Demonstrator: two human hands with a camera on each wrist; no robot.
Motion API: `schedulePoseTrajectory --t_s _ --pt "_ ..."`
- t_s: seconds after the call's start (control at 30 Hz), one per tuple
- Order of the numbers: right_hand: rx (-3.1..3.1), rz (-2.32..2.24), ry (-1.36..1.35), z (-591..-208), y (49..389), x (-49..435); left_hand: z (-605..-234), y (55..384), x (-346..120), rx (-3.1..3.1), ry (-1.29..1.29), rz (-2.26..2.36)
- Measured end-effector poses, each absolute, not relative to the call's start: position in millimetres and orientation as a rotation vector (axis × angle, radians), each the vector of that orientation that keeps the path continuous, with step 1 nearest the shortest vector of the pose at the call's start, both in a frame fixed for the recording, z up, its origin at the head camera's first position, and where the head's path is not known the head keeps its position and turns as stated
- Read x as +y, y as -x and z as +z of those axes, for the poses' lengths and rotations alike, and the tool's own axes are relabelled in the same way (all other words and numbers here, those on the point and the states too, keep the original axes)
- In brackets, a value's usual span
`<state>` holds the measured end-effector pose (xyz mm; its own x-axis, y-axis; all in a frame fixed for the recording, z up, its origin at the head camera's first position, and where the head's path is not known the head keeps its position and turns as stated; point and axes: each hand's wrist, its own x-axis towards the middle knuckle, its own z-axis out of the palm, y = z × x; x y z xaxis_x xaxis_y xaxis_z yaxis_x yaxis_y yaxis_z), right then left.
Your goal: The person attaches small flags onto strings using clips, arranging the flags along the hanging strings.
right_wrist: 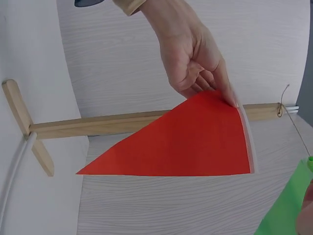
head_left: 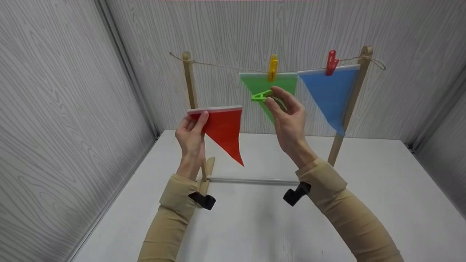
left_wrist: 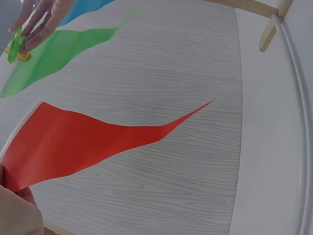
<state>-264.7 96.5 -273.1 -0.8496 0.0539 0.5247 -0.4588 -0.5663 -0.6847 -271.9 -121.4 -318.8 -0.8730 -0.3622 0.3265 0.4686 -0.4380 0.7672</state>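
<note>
My left hand (head_left: 191,134) pinches a red triangular pennant (head_left: 225,127) by its white-edged upper left corner, and the point of the pennant hangs down. In the right wrist view the thumb lies over the red pennant (right_wrist: 190,142) near its white band. To the right, my right hand (head_left: 289,118) pinches a light green clothespin (head_left: 260,96) between thumb and fingertips. That hand is in front of a green pennant (head_left: 255,80), which hangs from the string by a yellow clothespin (head_left: 272,68). The red pennant is below the string, apart from it.
A thin string (head_left: 222,66) runs between a left wooden post (head_left: 189,82) and a right wooden post (head_left: 336,147). A red clothespin (head_left: 331,63) holds a blue pennant (head_left: 329,92) at the right end. A white rod (head_left: 251,180) crosses low between the posts above the white table (head_left: 240,222).
</note>
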Motion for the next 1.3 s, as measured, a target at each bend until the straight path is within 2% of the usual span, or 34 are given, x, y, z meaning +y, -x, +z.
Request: schedulePoseTrajectory --t_s 0.63,1.3 --pt "-1.511 2.072 -0.731 -212 283 60 -282 278 -129 -1.299 0.213 -2.268" --pt "-1.716 1.947 -0.705 -181 304 46 -253 286 -130 -1.336 0.224 -2.245"
